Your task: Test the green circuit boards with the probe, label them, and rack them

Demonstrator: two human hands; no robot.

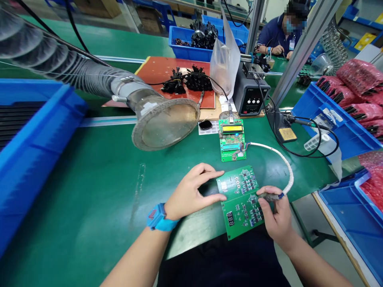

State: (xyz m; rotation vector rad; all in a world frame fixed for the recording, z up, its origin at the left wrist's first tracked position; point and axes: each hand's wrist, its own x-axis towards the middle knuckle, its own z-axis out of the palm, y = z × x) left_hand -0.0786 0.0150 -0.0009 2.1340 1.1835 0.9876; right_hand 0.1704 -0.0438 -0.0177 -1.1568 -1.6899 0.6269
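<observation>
A green circuit board panel [239, 203] with two joined halves lies at the table's front edge, its near part jutting past it. The nearer half carries a three-digit display. My left hand [194, 191] has its thumb and fingers on the panel's left edge. In my right hand [278, 219] is a grey probe connector [269, 196] at the end of a white-wrapped cable [287, 163]. Its tip is at the panel's right side; the exact contact is hidden by my fingers. The cable runs to a smaller green programmer board [231, 139] with a yellow screen and a blue-green socket.
A fume duct hood [166, 123] hangs left of the programmer. Behind stand a soldering station [251, 95] and an iron stand [285, 129]. Blue bins [36, 159] flank the table. Black cable bundles [197, 79] lie on an orange board. A masked co-worker [278, 36] sits opposite.
</observation>
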